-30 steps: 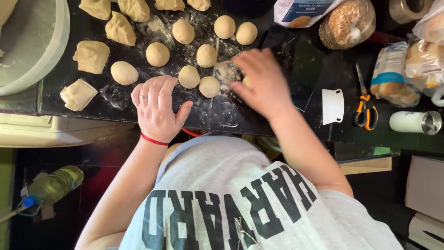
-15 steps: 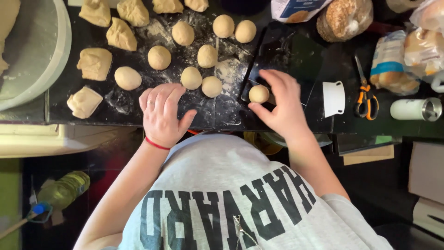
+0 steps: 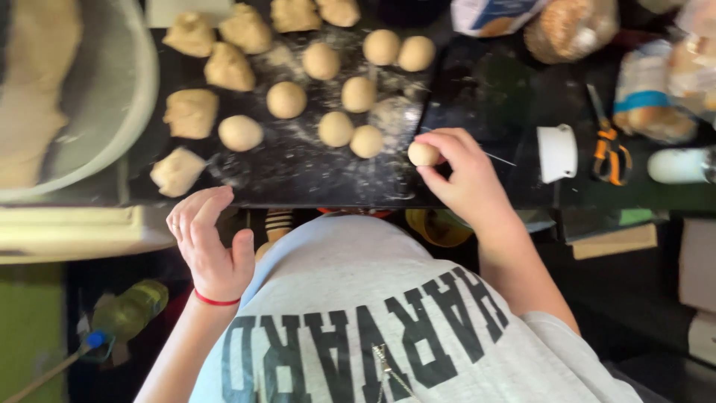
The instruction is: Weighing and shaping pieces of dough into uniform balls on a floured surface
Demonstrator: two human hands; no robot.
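My right hand (image 3: 464,179) holds a small round dough ball (image 3: 423,154) in its fingertips at the right edge of the dark floured board (image 3: 298,175). Several rolled dough balls (image 3: 335,128) lie in loose rows on the board, and rough unshaped dough pieces (image 3: 191,113) sit to their left. My left hand (image 3: 210,246) hovers open below the board's front edge, off the counter, with a red band on the wrist and nothing in it.
A big pale bowl (image 3: 112,112) with dough stands at the left. To the right of the board are a white scraper (image 3: 558,153), orange-handled scissors (image 3: 610,149), a white cylinder (image 3: 682,166) and bagged foods (image 3: 570,26). A green bottle (image 3: 127,310) lies on the floor.
My right hand picked a dough ball off the board and carried it right. My left hand lifted from the board and drew back toward my body.
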